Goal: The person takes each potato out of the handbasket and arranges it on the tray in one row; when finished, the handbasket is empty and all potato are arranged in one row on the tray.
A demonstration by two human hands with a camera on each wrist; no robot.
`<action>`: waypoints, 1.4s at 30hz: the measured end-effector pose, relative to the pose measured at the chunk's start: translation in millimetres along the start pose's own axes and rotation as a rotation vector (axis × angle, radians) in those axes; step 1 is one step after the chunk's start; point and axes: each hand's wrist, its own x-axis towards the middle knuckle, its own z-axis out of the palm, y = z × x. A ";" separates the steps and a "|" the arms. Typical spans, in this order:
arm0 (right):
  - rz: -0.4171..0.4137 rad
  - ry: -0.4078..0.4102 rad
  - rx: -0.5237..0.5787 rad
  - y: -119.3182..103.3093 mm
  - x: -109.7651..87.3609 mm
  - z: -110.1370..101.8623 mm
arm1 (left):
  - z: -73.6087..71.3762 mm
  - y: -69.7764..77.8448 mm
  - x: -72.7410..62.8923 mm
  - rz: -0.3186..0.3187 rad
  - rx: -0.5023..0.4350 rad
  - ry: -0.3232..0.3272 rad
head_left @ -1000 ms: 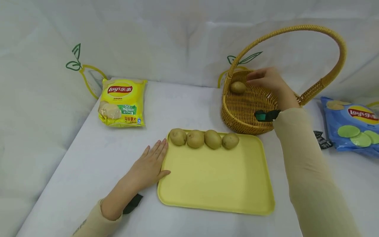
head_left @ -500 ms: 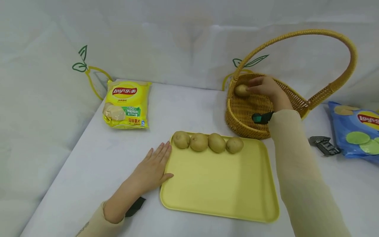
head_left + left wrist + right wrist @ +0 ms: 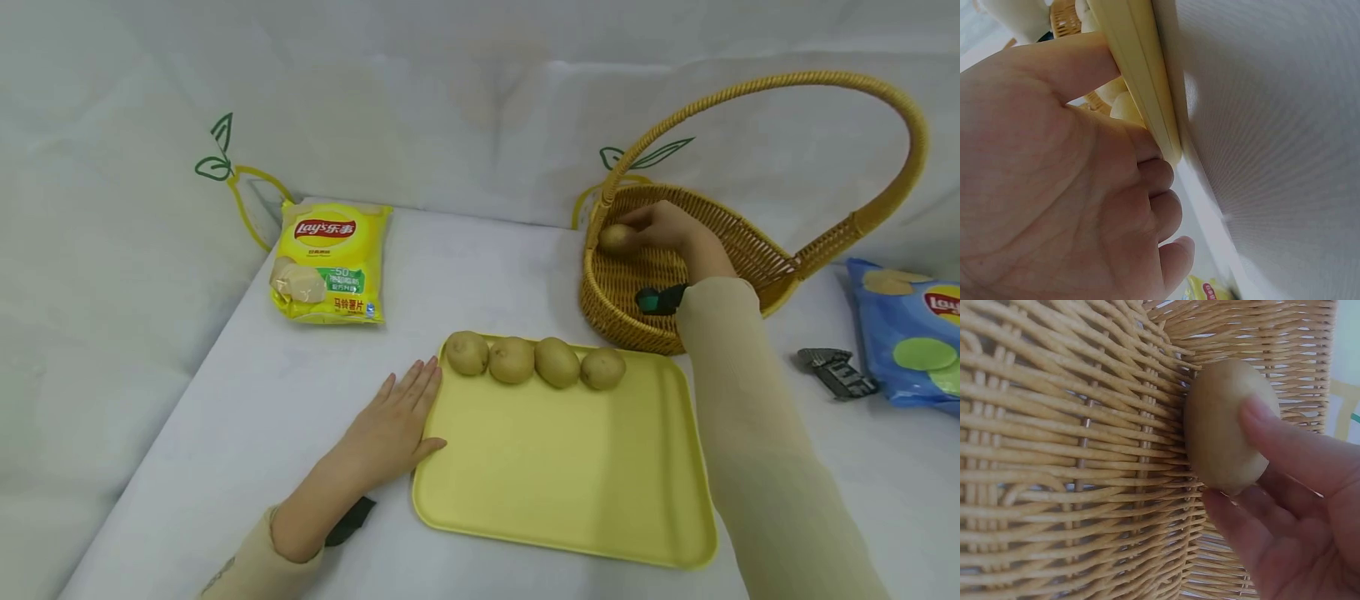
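Note:
In the head view my right hand (image 3: 678, 233) reaches into the wicker basket (image 3: 630, 333) and pinches a brown kiwi (image 3: 615, 239) at its left inner wall. The right wrist view shows the thumb on one side of the kiwi (image 3: 1225, 425) and fingers beneath it, close against the weave. My left hand (image 3: 390, 429) lies with straight fingers along the left rim of a yellow tray (image 3: 555, 467). In the left wrist view the hand (image 3: 1085, 181) touches the tray's edge (image 3: 1138, 69). A row of several kiwis (image 3: 512, 360) sits along the tray's far edge.
A yellow Lay's chip bag (image 3: 330, 262) lies at the back left. To the right are a blue chip bag (image 3: 915, 333) and a small black packet (image 3: 838, 372). The basket's tall handle (image 3: 911, 142) arches over its right side. White cloth (image 3: 420, 108) hangs behind.
My right hand has moved left and down inside the basket and taken hold of the kiwi there. The left hand stays on the tray rim. The whole view has shifted slightly.

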 end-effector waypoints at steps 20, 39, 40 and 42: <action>-0.102 0.046 -0.102 -22.9 -27.1 -22.6 | -3.2 -3.1 4.6 -0.008 0.010 -0.013; -0.308 0.293 -0.068 -18.5 -108.4 6.7 | -4.1 -7.2 9.8 -0.013 0.006 -0.015; -0.355 0.311 -0.062 -16.4 -115.1 12.1 | -4.4 -7.2 9.6 -0.015 0.004 -0.015; -0.469 0.336 -0.058 -12.0 -128.5 23.1 | -5.2 -7.3 9.4 -0.017 0.004 -0.017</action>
